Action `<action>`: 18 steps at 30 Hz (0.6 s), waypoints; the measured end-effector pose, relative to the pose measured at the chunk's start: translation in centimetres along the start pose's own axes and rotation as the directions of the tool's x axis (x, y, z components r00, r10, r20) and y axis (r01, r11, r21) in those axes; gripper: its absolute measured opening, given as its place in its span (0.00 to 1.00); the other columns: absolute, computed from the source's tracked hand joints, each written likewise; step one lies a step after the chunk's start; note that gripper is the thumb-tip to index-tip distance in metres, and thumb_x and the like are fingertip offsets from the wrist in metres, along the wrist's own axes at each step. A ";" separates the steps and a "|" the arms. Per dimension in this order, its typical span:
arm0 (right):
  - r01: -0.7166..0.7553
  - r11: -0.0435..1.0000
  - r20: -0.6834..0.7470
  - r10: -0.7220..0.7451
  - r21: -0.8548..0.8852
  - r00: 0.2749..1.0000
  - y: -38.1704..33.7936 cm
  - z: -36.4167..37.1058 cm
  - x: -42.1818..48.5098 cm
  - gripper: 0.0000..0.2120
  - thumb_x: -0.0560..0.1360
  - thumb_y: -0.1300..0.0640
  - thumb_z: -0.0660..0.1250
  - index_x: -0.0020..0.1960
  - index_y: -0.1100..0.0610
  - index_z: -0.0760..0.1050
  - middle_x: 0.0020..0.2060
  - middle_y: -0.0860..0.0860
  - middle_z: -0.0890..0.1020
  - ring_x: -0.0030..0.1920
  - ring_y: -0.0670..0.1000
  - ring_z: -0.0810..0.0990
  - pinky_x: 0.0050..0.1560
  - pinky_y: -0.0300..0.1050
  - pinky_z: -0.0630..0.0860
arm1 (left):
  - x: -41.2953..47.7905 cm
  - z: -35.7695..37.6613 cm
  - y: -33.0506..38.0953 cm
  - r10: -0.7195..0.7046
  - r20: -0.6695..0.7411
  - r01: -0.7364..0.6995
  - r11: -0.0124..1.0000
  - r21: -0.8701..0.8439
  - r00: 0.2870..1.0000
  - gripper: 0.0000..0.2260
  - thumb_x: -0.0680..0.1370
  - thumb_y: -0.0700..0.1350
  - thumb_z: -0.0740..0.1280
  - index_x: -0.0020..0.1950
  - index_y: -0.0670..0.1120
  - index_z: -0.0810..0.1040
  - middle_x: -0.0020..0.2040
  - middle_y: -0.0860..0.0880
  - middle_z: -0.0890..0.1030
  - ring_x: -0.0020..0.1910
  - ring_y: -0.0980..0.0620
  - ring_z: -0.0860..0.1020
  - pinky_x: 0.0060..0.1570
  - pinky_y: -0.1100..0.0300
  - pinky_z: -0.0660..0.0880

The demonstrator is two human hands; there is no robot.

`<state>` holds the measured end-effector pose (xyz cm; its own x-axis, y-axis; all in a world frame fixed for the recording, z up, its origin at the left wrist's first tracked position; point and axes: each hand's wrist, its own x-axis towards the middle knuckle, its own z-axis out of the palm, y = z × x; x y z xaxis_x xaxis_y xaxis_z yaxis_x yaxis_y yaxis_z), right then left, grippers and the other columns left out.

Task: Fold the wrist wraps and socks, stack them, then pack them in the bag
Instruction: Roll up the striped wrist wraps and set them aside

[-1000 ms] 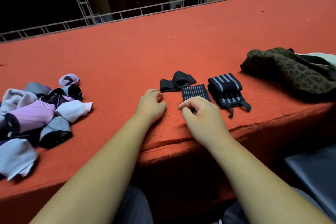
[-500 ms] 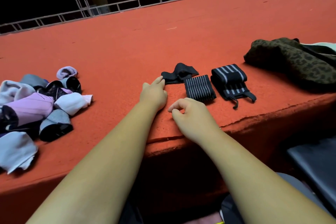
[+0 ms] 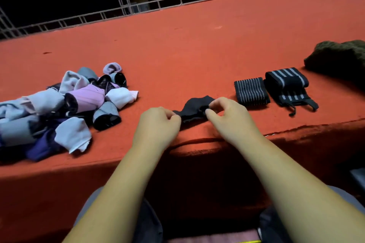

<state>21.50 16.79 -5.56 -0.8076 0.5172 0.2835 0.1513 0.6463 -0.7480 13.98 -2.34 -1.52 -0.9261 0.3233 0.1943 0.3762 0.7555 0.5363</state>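
A crumpled black sock (image 3: 194, 107) lies near the front edge of the red carpeted platform (image 3: 197, 45). My left hand (image 3: 158, 126) pinches its left end and my right hand (image 3: 231, 116) pinches its right end. To the right lies a folded black wrist wrap with thin grey stripes (image 3: 251, 93), and beside it a rolled black wrist wrap with broad grey stripes (image 3: 288, 87), its loop strap trailing forward. A pile of several loose socks (image 3: 75, 104) in white, lilac, grey and purple sits at the left. The leopard-print bag (image 3: 339, 59) shows at the far right edge.
A metal truss rail (image 3: 177, 4) runs along the platform's far edge. The platform's front edge drops off just below my hands, with my lap underneath. Bare red carpet stretches behind the socks and wraps.
Both hands went to the black sock and took hold of its two ends, drawing it toward the front edge. The view swung left, so the bag slid to the right edge.
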 end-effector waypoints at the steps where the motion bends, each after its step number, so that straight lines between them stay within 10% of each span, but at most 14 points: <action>1: 0.021 1.000 -0.003 -0.021 0.006 1.000 -0.3 0.3 -0.1 0.09 0.78 0.47 0.71 0.57 0.47 0.81 0.53 0.45 0.81 0.54 0.47 0.80 0.59 0.44 0.74 | -0.9 -0.5 -0.4 -0.006 0.057 0.005 1.000 0.029 0.998 0.09 0.75 0.49 0.67 0.43 0.50 0.87 0.37 0.48 0.85 0.42 0.46 0.83 0.45 0.52 0.81; 11: -0.038 0.981 0.037 0.046 -0.192 0.998 -1.2 2.4 -0.5 0.12 0.78 0.47 0.72 0.60 0.47 0.80 0.57 0.49 0.77 0.58 0.55 0.81 0.63 0.51 0.77 | 1.0 1.1 -3.5 0.333 -0.054 -0.336 0.939 -0.073 0.941 0.12 0.74 0.44 0.63 0.48 0.51 0.86 0.49 0.54 0.80 0.52 0.53 0.77 0.56 0.58 0.68; 18: -0.021 0.962 -0.044 0.009 -0.271 0.999 -0.7 3.2 -0.6 0.12 0.80 0.42 0.70 0.62 0.42 0.82 0.55 0.46 0.76 0.57 0.52 0.81 0.56 0.51 0.78 | 4.7 3.3 -1.9 0.174 0.088 -0.150 0.960 -0.235 0.981 0.16 0.83 0.47 0.66 0.72 0.48 0.77 0.70 0.50 0.80 0.67 0.51 0.78 0.68 0.58 0.71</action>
<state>20.11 14.23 -7.13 -0.7804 0.5472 0.3027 0.3167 0.7632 -0.5632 9.01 -0.39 -4.34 -0.8404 0.4987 0.2120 0.4937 0.5435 0.6789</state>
